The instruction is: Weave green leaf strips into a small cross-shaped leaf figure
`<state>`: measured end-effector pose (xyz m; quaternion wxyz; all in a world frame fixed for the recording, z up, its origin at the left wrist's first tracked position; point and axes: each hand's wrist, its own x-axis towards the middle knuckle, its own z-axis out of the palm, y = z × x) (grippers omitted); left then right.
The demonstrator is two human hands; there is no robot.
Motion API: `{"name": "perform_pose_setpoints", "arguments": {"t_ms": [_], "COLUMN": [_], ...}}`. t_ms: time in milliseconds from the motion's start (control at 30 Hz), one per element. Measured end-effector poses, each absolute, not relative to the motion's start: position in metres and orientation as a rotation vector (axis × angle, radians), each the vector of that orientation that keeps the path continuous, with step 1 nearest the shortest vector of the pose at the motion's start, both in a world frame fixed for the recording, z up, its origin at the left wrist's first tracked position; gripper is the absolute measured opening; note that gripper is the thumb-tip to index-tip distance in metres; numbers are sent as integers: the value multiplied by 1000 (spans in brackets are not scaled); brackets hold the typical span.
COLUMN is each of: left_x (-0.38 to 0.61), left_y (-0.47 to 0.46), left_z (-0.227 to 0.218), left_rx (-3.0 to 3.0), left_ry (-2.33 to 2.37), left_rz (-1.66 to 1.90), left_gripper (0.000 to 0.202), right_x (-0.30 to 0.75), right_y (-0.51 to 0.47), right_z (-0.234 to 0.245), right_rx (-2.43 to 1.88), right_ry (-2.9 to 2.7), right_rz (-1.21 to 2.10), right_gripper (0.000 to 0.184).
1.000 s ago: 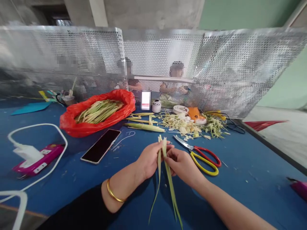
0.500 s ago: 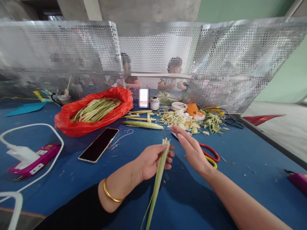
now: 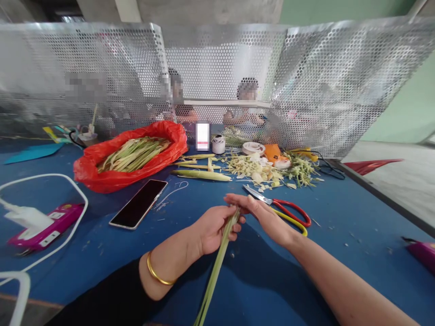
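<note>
Strips [image 3: 218, 267] gripped in L hand [image 3: 213, 227], top ends nr R hand [image 3: 263, 218].

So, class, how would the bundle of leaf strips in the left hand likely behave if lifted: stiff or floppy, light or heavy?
The leaf strips are probably light, being thin and narrow. They seem fairly springy, since their free length runs nearly straight from the left hand. Being separate strands, they might slide apart if that grip loosened.
</note>
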<state>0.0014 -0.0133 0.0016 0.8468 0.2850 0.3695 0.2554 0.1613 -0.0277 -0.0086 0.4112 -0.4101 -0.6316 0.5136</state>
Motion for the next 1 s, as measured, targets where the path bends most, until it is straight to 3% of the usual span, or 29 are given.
{"name": "perform_pose_setpoints", "arguments": {"t_ms": [233,367,500,633,1000], "left_x": [-1,0,2,5,4], "left_y": [-11,-13,-14,-14,-13], "left_z": [1,3,4,2,2], "left_rx": [560,582,596,567,548], "left_ry": [728,716,757,773,749], "left_rz": [494,582,666,722,700], "left_gripper": [36,11,15,23,19], "right_x": [161,162,161,159,154], "right_y": [-25,-20,-20,-23,-24], "right_z": [-5,-4,-3,-2,-6], "right_rx": [-1046,-1211,-1303,-1352,-1344], "right_ry": [-1549,-1521,-1590,-1632,-1451], "right_rz": [1196,924,792,849,1069], "right_gripper": [55,33,18,16,13]}}
